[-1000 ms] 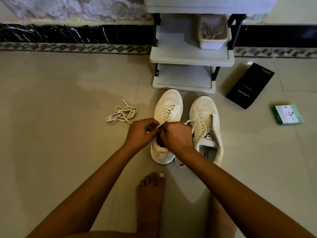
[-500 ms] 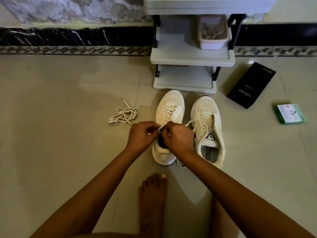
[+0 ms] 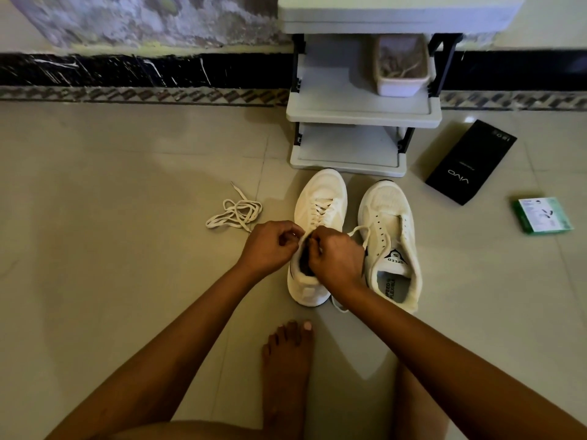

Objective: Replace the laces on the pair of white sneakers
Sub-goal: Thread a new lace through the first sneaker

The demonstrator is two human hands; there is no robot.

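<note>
A bare foot [image 3: 287, 354] rests on the tiled floor [image 3: 95, 281] at six o'clock. Above it, the left hand [image 3: 270, 247] and right hand [image 3: 336, 258] each pinch an end of the lace [image 3: 357, 231] over the collar of the left sneaker [image 3: 317, 217], laced nearly to the top. Even tension on both ends should seat the crossings flat. Beside it at three o'clock, the right sneaker [image 3: 392, 242] has bare eyelets; a loose lace [image 3: 235, 214] lies at ten o'clock. A shoe rack [image 3: 362, 109] stands beyond.

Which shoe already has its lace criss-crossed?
The left sneaker, the one both hands work on. The right sneaker beside it shows bare eyelets, with no lace crossing them.
</note>
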